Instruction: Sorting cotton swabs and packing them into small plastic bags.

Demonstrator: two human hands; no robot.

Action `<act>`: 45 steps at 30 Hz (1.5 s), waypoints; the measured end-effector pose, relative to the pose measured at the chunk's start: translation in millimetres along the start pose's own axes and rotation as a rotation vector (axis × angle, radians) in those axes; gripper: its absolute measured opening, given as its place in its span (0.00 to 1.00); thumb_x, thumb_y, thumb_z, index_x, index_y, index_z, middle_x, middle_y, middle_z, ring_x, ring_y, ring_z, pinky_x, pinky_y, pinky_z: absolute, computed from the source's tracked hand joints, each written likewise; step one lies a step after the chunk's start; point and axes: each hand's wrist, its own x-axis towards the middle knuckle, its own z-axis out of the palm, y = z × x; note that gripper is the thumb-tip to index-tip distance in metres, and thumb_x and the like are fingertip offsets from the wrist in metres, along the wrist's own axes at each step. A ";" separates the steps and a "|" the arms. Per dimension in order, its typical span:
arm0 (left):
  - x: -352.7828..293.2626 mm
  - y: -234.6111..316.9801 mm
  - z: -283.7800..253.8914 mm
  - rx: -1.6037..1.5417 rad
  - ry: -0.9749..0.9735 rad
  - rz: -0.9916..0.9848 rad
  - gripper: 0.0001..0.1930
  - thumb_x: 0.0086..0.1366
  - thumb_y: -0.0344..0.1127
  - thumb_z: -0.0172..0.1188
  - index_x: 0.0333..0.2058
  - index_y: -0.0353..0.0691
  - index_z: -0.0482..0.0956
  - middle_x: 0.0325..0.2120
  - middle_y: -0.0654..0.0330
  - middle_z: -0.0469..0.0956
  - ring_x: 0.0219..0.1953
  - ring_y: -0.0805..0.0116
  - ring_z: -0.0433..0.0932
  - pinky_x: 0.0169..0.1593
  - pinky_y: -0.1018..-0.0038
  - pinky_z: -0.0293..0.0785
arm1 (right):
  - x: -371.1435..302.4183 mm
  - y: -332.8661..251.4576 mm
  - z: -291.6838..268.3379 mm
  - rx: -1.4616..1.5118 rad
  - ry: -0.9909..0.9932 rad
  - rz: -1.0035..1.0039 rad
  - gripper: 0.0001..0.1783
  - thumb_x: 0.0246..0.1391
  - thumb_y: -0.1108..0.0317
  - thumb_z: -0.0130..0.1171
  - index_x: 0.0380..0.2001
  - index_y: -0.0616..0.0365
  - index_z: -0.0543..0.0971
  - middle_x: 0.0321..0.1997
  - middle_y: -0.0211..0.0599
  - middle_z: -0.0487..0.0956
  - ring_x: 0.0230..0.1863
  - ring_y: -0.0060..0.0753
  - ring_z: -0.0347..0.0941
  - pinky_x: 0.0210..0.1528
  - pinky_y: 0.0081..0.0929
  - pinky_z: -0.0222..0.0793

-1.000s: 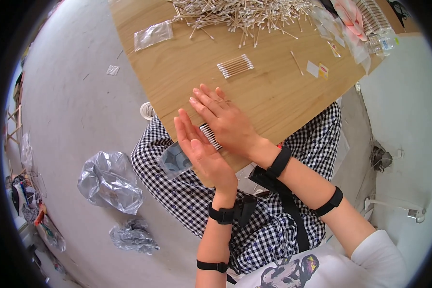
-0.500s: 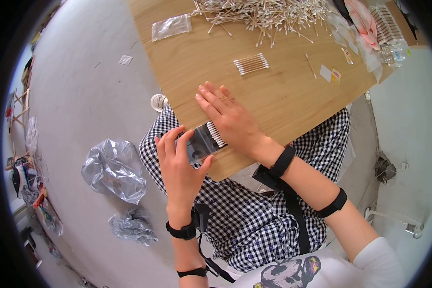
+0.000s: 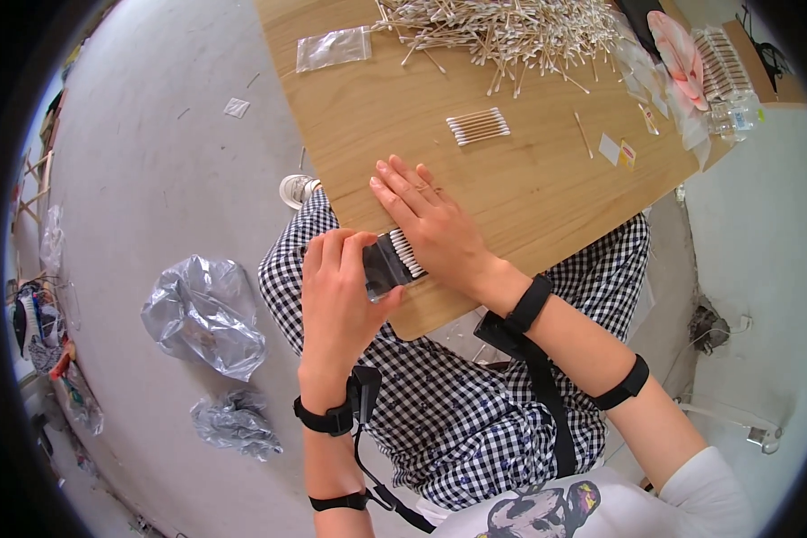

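- Gripping the small dark see-through bag [image 3: 385,270], the left hand [image 3: 334,280] curls half open, thumb and fingertips at its opposite edges.
- The right hand [image 3: 435,228] is flattened palm down, fingers straight, just right of the bag; what its palm touches is hidden.
- White swab tips [image 3: 406,254] show between the hands, at the near left corner of the surface [image 3: 547,197].
- Farther off lie a neat swab row [image 3: 478,126] and, at the far side, a loose swab heap [image 3: 520,34].

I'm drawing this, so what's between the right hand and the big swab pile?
In the head view, a neat row of cotton swabs lies on the table between right hand and pile.
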 end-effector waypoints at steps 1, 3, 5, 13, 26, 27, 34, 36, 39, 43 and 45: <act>0.8 -0.7 -0.5 -0.002 0.001 -0.001 0.31 0.35 0.27 0.75 0.43 0.37 0.74 0.42 0.56 0.72 0.47 0.54 0.70 0.52 0.64 0.70 | 0.8 -0.3 -0.1 -0.001 -0.002 -0.001 0.26 0.58 0.71 0.46 0.60 0.66 0.67 0.68 0.49 0.64 0.72 0.43 0.55 0.73 0.41 0.50; 2.2 -1.8 -0.5 0.009 -0.011 0.024 0.31 0.35 0.27 0.74 0.43 0.36 0.73 0.42 0.56 0.72 0.47 0.54 0.70 0.52 0.64 0.70 | 1.0 -0.5 0.0 0.012 -0.005 0.006 0.26 0.58 0.71 0.46 0.60 0.67 0.67 0.69 0.49 0.63 0.72 0.43 0.54 0.73 0.41 0.50; 1.6 -3.6 1.2 -0.008 -0.009 0.025 0.31 0.36 0.27 0.74 0.43 0.36 0.73 0.42 0.55 0.72 0.47 0.54 0.70 0.52 0.64 0.70 | 1.5 -2.3 0.9 0.009 -0.010 0.001 0.26 0.58 0.71 0.46 0.60 0.66 0.67 0.69 0.49 0.63 0.72 0.43 0.54 0.73 0.41 0.49; -3.3 -8.3 6.0 -0.095 0.018 0.018 0.31 0.36 0.27 0.73 0.43 0.37 0.72 0.42 0.54 0.71 0.48 0.53 0.69 0.53 0.63 0.70 | 2.6 -6.4 0.0 0.006 -0.049 -0.006 0.27 0.59 0.70 0.46 0.61 0.66 0.66 0.69 0.50 0.63 0.73 0.42 0.54 0.73 0.41 0.50; -0.3 -18.6 -1.9 -0.147 -0.005 0.053 0.32 0.33 0.27 0.76 0.42 0.39 0.75 0.43 0.56 0.71 0.48 0.54 0.69 0.52 0.64 0.70 | 6.8 -12.0 3.5 0.042 -0.050 -0.041 0.27 0.58 0.69 0.48 0.61 0.67 0.66 0.68 0.50 0.64 0.72 0.43 0.55 0.72 0.39 0.52; -0.7 -19.1 -2.7 -0.152 -0.004 0.051 0.32 0.32 0.27 0.76 0.42 0.39 0.75 0.43 0.56 0.71 0.48 0.54 0.68 0.52 0.64 0.70 | 6.8 -12.1 3.3 0.038 -0.054 -0.050 0.27 0.58 0.70 0.48 0.61 0.67 0.66 0.68 0.50 0.64 0.72 0.43 0.55 0.72 0.39 0.52; -2.9 -22.0 3.6 -0.158 0.038 0.049 0.31 0.33 0.27 0.76 0.42 0.38 0.75 0.44 0.56 0.71 0.50 0.54 0.68 0.53 0.64 0.70 | 10.6 -18.3 9.2 0.060 -0.032 -0.038 0.27 0.57 0.70 0.49 0.60 0.67 0.67 0.68 0.50 0.64 0.72 0.43 0.55 0.72 0.40 0.52; -3.4 -22.8 5.7 -0.155 0.046 0.042 0.31 0.33 0.27 0.76 0.42 0.38 0.75 0.46 0.56 0.71 0.51 0.54 0.67 0.54 0.64 0.70 | 11.7 -22.1 13.2 0.105 0.003 -0.011 0.26 0.57 0.70 0.49 0.60 0.67 0.67 0.67 0.50 0.65 0.72 0.43 0.55 0.72 0.40 0.51; -3.3 -21.5 7.0 -0.150 0.051 0.041 0.31 0.33 0.27 0.76 0.41 0.36 0.75 0.47 0.56 0.71 0.53 0.53 0.67 0.55 0.63 0.69 | 12.9 -25.4 16.6 0.124 0.034 0.014 0.26 0.57 0.71 0.49 0.59 0.67 0.68 0.66 0.50 0.66 0.71 0.45 0.56 0.72 0.40 0.51; -4.4 -20.0 10.5 -0.135 0.085 0.035 0.31 0.34 0.28 0.76 0.42 0.36 0.75 0.49 0.55 0.71 0.54 0.52 0.67 0.56 0.61 0.68 | 15.0 -37.9 18.7 0.240 0.090 0.080 0.26 0.56 0.73 0.49 0.59 0.67 0.68 0.66 0.51 0.66 0.71 0.47 0.56 0.73 0.41 0.50; -5.0 -19.9 11.0 -0.148 0.089 0.045 0.29 0.38 0.27 0.74 0.44 0.35 0.75 0.50 0.54 0.71 0.54 0.51 0.66 0.57 0.60 0.67 | 16.4 -42.7 18.1 0.392 0.121 0.149 0.27 0.56 0.74 0.49 0.60 0.67 0.66 0.66 0.52 0.66 0.71 0.50 0.55 0.73 0.43 0.50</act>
